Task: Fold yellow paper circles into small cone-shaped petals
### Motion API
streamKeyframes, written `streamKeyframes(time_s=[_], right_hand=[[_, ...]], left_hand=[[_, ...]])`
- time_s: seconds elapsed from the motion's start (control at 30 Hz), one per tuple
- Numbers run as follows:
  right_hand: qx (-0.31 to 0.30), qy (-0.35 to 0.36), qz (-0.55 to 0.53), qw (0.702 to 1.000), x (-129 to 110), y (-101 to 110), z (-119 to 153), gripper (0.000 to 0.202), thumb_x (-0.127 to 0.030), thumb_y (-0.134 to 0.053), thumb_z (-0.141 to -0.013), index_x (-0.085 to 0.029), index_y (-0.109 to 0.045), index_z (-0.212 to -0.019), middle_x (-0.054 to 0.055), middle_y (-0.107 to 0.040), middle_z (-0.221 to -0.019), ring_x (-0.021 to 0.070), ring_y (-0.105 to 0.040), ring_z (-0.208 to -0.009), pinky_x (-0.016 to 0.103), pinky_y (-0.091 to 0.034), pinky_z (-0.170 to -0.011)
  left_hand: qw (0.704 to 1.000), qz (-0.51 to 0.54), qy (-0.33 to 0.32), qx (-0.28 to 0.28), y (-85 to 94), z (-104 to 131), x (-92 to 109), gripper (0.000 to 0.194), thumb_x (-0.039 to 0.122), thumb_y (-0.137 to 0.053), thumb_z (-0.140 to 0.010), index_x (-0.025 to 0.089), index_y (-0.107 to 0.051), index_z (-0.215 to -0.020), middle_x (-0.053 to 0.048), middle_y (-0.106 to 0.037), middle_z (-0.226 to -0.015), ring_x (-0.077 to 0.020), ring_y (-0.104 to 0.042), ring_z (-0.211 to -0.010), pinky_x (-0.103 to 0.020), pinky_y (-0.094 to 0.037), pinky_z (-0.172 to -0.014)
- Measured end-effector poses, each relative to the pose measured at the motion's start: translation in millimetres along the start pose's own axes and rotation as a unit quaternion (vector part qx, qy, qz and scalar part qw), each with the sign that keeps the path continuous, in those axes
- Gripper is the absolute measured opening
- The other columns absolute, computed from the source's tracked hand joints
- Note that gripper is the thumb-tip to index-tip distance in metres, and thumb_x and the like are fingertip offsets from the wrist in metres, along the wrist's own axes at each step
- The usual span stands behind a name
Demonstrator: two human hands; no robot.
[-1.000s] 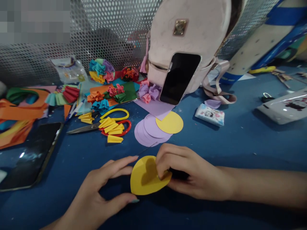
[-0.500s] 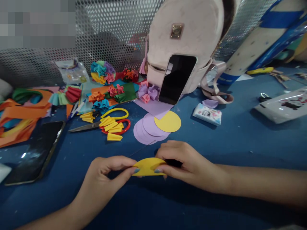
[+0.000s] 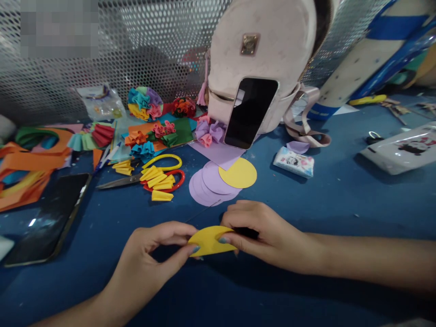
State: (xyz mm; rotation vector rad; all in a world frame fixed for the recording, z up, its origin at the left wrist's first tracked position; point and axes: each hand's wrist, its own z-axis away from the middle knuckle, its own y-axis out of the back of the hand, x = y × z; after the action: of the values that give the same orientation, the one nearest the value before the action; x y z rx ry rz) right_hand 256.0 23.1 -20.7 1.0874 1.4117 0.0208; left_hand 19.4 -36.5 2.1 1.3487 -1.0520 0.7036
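A yellow paper half circle, its straight edge facing down, is held between my two hands. My left hand pinches its left end between thumb and fingers. The right end is pinched by my right hand, with the thumb on the near face. Just beyond the hands lie overlapping purple paper circles and a yellow paper circle. Folded yellow paper pieces rest on the handles of the scissors, left of the circles.
A phone leans on a pale pink backpack at the back. Another phone lies at the left, near orange paper strips. A tissue pack and a glossy pouch are to the right.
The yellow half circle has tilted slightly, its left end lower. My left hand has dropped a little with it, while my right hand stays nearly in place.
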Motion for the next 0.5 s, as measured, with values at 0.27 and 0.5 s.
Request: streamKeyframes(time_s=[0.27, 0.5], right_hand=[[-0.073, 0.012, 0.067, 0.995, -5, 3, -1, 0.024, -0.026, -0.047, -0.104, -0.018, -0.059, -0.084, 0.001, -0.058, -0.074, 0.0149, -0.048, -0.071, 0.028, -0.03, -0.067], [-0.092, 0.054, 0.154, 0.982, -12, 0, 0, 0.021, -0.018, -0.04, -0.101, -0.019, -0.052, -0.084, 0.002, -0.06, -0.077, 0.0172, -0.046, -0.072, 0.032, -0.029, -0.07]], left_hand=[[0.963, -0.176, -0.196, -0.063, 6.9, 8, 1, 0.032, 0.009, -0.052, -0.093, 0.024, -0.061, -0.12, 0.007, -0.076, -0.083, -0.0064, -0.072, -0.073, -0.013, -0.055, -0.074], [0.873, -0.334, -0.354, -0.018, 5.0, 18, -3, 0.034, 0.022, -0.039, -0.106, 0.023, -0.071, -0.093, 0.004, -0.073, -0.078, -0.0124, -0.066, -0.073, -0.029, -0.05, -0.087]])
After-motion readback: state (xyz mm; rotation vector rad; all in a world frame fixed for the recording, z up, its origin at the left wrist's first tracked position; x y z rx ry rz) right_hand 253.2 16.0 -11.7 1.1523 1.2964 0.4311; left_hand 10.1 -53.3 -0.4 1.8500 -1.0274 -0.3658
